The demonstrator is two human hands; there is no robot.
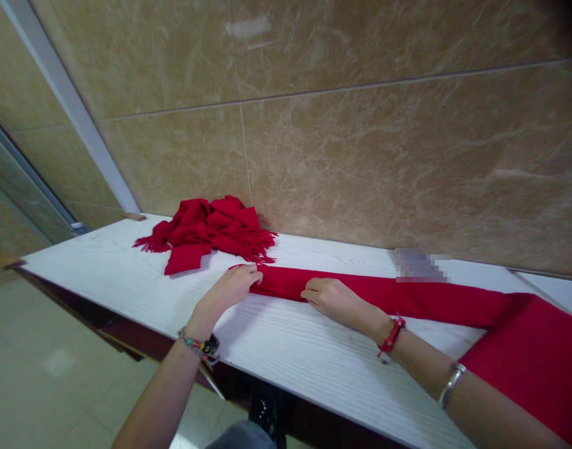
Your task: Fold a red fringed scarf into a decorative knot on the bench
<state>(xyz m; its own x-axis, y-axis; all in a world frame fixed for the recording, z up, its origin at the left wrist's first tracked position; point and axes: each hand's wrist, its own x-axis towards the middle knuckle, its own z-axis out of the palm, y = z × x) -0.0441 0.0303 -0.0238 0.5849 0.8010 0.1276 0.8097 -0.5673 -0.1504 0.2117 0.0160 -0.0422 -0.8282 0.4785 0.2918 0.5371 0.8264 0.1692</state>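
Observation:
A red scarf (407,298) lies folded lengthwise into a narrow band along the white table, widening into a broad unfolded part at the right. My left hand (237,285) grips the band's left end with bent fingers, thumb and fingers closed on the cloth. Farther right, my right hand (330,298) has its fingers curled together at the band's near edge, pinching the cloth there. Both palms face down, and the fingertips are partly hidden. Behind my left hand sits a crumpled heap of red fringed scarves (211,227).
The white wood-grain table (286,346) runs against a tan marble-tiled wall (361,162). A blurred flat object (419,265) lies by the wall behind the band. At the far left corner is a small brown piece (134,217). Tiled floor (47,368) shows below the table's front edge.

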